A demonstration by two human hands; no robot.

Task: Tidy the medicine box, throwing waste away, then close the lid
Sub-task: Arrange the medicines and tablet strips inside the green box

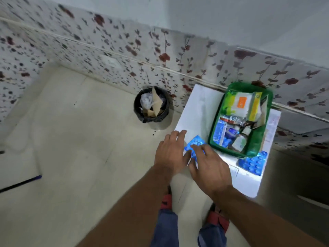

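Observation:
A green medicine box (256, 147) stands lidless on a white table (199, 104), holding packets, blister strips and small bottles. At the table's left front edge lies a blue blister strip (195, 142). My left hand (170, 154) rests beside it with fingers spread, its thumb against the strip. My right hand (210, 166) lies over the strip's near end, fingers touching it. Whether either hand grips it I cannot tell. A second blue blister strip (253, 164) lies on the table in front of the box.
A black waste bin (151, 105) with paper and cardboard in it stands on the floor left of the table, against the flowered wall. A paper sheet (272, 127) lies under the box's right side. My feet are below, by the table's front.

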